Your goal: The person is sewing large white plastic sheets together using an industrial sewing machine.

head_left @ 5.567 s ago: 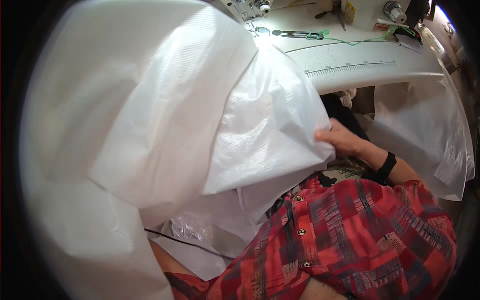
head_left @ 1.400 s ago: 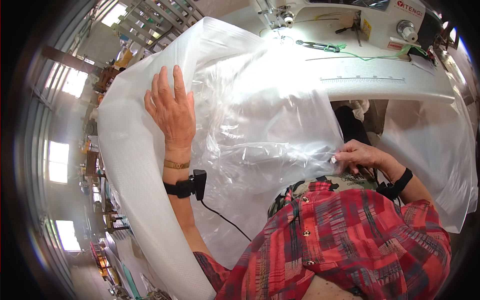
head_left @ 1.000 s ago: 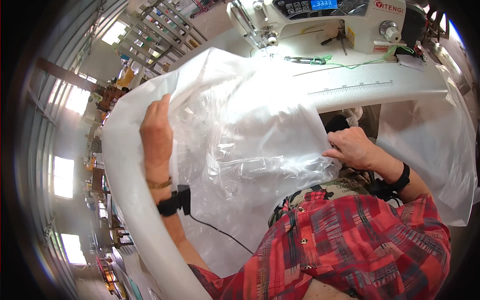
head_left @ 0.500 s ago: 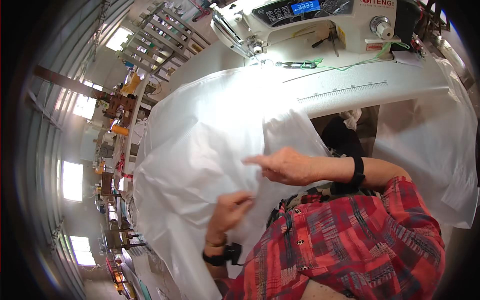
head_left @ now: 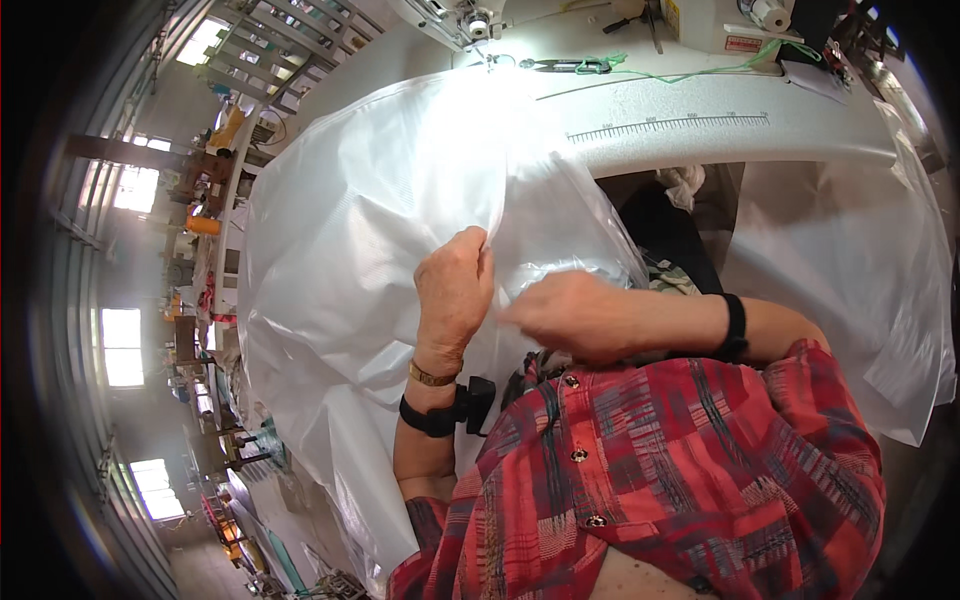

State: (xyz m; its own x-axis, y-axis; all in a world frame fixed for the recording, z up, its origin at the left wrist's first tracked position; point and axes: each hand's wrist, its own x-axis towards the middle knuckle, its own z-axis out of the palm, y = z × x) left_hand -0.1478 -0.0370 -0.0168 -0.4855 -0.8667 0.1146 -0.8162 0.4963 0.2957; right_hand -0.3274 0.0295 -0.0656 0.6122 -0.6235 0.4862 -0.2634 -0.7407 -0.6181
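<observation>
Sheet: a large white, half-clear plastic sheet (head_left: 350, 260) hangs from the edge of the white sewing table (head_left: 700, 130) down over the person's lap, creased and bulging toward the left
Left hand: the left hand (head_left: 455, 290) is raised in front of the chest, fingers curled and pinching a fold of the plastic sheet at its upper edge; a gold bracelet and a black wrist strap with a small black box sit on that wrist
Right hand: the right hand (head_left: 565, 312) reaches across to the left, just beside the left hand, fingertips blurred against the same fold; whether they grip it cannot be told; a black band circles that wrist
Labels and marks: a printed ruler scale (head_left: 670, 127) runs along the table's front edge; a small red-and-white label (head_left: 742, 43) sits on the pale sewing machine base, its print too small to tell
On the table: dark scissors (head_left: 565, 66) with green thread (head_left: 700, 72) trailing to the right, near the needle light
Second sheet: another white plastic piece (head_left: 850, 290) drapes off the table's right side
In the way: the red plaid shirt (head_left: 680, 470) fills the lower picture and hides the lap and the sheet's lower end
</observation>
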